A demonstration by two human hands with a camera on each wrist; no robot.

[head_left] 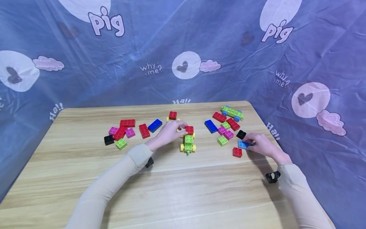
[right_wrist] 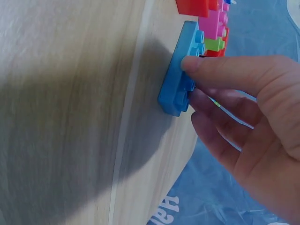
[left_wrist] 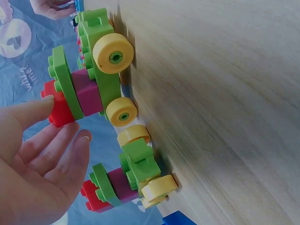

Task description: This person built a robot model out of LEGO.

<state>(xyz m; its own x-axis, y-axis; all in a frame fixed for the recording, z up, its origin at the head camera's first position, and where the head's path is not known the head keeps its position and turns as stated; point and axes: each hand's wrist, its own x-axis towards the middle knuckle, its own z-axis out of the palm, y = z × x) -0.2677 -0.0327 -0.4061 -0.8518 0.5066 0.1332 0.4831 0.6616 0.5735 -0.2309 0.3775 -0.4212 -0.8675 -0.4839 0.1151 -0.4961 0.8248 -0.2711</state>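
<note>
Near the middle of the table my left hand (head_left: 168,133) pinches the red brick (left_wrist: 60,107) on top of a small toy car. The car has a green base (left_wrist: 108,86) on yellow wheels (left_wrist: 113,53), with a purple brick (left_wrist: 87,92) and a green plate (left_wrist: 65,77) stacked under the red one. On the right, my right hand (head_left: 262,145) holds a light blue brick (right_wrist: 177,70) between thumb and fingers, low over the tabletop. A loose red brick (head_left: 237,152) lies close in front of it, and a black brick (head_left: 241,134) just behind.
A second, similar car (left_wrist: 136,164) with yellow wheels stands behind the first. At the back right sits a green base with blue wheels (head_left: 232,113). Loose bricks lie in groups on both sides, among them a blue brick (head_left: 211,126) and a red brick (head_left: 127,123).
</note>
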